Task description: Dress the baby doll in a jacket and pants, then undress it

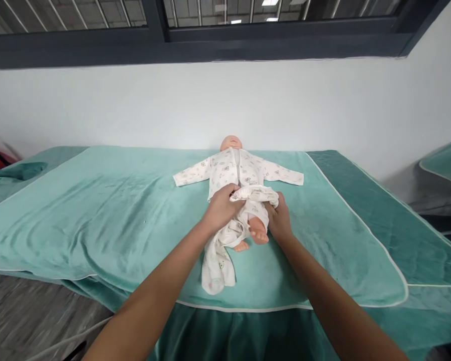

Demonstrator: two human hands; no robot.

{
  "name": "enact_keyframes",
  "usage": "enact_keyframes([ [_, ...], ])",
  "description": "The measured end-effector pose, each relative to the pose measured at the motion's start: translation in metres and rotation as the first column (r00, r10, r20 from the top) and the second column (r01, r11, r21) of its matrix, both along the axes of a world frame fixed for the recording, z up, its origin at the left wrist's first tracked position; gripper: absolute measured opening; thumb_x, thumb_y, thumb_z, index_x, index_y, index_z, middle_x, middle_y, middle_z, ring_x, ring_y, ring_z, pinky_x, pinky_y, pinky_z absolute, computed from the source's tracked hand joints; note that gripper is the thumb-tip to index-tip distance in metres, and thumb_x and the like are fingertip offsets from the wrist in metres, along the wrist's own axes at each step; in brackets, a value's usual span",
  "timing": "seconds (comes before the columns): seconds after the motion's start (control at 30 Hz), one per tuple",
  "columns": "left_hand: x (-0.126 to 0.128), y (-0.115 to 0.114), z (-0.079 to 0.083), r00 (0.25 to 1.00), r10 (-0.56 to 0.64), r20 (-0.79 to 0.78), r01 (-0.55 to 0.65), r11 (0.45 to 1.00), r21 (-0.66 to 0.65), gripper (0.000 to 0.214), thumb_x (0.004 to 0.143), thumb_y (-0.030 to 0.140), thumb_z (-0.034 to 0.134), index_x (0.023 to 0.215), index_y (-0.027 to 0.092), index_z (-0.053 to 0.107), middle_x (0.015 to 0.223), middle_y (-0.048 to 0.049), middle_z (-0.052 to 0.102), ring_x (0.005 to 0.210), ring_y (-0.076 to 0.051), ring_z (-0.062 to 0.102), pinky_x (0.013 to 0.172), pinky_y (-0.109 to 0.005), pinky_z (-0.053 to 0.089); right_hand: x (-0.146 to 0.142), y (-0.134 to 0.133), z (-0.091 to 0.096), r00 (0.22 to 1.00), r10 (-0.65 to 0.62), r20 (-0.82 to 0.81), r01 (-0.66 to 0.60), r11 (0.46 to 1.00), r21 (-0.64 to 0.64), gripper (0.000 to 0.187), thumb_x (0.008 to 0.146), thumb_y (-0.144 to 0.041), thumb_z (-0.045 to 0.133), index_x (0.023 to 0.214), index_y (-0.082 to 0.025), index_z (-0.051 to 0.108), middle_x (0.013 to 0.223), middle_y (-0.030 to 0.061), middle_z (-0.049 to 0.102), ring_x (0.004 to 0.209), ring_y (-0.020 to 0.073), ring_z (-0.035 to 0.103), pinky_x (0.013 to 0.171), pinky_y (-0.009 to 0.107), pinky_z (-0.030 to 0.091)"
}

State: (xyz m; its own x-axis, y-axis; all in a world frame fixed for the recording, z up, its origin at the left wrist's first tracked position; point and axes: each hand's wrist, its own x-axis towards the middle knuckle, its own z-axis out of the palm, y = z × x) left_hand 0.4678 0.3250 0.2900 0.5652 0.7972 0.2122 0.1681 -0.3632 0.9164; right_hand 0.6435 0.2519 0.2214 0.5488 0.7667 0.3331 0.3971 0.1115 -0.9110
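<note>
A baby doll [231,142] lies on its back, its head toward the wall and its feet toward me. It wears a white printed baby jacket [225,165] with both sleeves spread out sideways. White printed baby pants [231,233] are bunched around its legs, with one pant leg trailing toward me on the left. My left hand [223,208] is closed on the left side of the waistband. On the other side, my right hand [280,215] grips the waistband's right edge. Both of the doll's feet show below the cloth.
The doll lies on a green velvety cover [108,210] over a bed against a white wall [135,105]. A dark-framed window [225,45] with bars is above. A grey floor [22,311] shows at lower left, and a green padded edge [445,163] at right.
</note>
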Motion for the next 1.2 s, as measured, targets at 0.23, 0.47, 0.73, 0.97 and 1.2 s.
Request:
enact_keyframes([
  [0.23, -0.035, -0.001, -0.011, 0.937, -0.080, 0.339, 0.272, 0.777, -0.568, 0.039, 0.067, 0.040, 0.085, 0.091, 0.017, 0.065, 0.088, -0.0010, 0.066, 0.080, -0.017, 0.062, 0.075, -0.028, 0.049, -0.008, -0.016, 0.026, 0.962, 0.237, 0.134, -0.243, 0.969, 0.031, 0.032, 0.083, -0.032, 0.061, 0.115, -0.024, 0.060, 0.119, 0.0057, 0.062, 0.107, 0.0228, 0.057, 0.092, 0.036, 0.045],
  [0.47, -0.017, -0.008, -0.005, 0.853, 0.056, 0.520, 0.271, 0.802, -0.532, 0.033, 0.072, 0.039, 0.083, 0.084, 0.017, 0.062, 0.075, 0.0019, 0.060, 0.067, -0.012, 0.058, 0.067, -0.024, 0.047, -0.027, 0.002, 0.089, 0.828, 0.555, 0.082, -0.498, 0.795, -0.346, 0.032, 0.084, -0.053, 0.067, 0.091, -0.022, 0.071, 0.091, 0.0013, 0.072, 0.090, 0.0237, 0.064, 0.080, 0.034, 0.047],
  [0.73, -0.036, 0.013, -0.012, 0.927, -0.236, 0.291, 0.351, 0.820, -0.452, 0.034, 0.076, 0.044, 0.080, 0.091, 0.016, 0.068, 0.083, -0.0007, 0.064, 0.075, -0.013, 0.059, 0.068, -0.022, 0.043, -0.005, 0.014, 0.081, 0.763, 0.407, -0.503, -0.498, 0.865, -0.055, 0.031, 0.069, -0.041, 0.083, 0.082, -0.020, 0.063, 0.079, 0.0002, 0.067, 0.072, 0.0163, 0.061, 0.065, 0.027, 0.046],
  [0.97, -0.012, 0.010, -0.015, 0.835, 0.097, 0.542, 0.171, 0.890, -0.422, 0.033, 0.073, 0.040, 0.082, 0.085, 0.017, 0.061, 0.078, 0.0025, 0.061, 0.069, -0.010, 0.056, 0.066, -0.022, 0.045, -0.023, 0.020, 0.082, 0.720, 0.573, -0.392, -0.676, 0.707, -0.208, 0.041, 0.069, -0.040, 0.083, 0.101, -0.021, 0.068, 0.085, 0.0002, 0.069, 0.075, 0.0173, 0.062, 0.067, 0.029, 0.049],
  [1.2, -0.014, 0.008, -0.018, 0.913, 0.122, 0.389, 0.096, 0.863, -0.496, 0.043, 0.078, 0.058, 0.073, 0.083, 0.018, 0.058, 0.071, 0.0034, 0.057, 0.061, -0.010, 0.051, 0.057, -0.021, 0.040, -0.026, 0.021, 0.083, 0.777, 0.501, -0.381, -0.613, 0.738, -0.281, 0.026, 0.070, -0.037, 0.076, 0.088, -0.020, 0.069, 0.078, -0.0001, 0.068, 0.071, 0.0174, 0.061, 0.066, 0.029, 0.046],
])
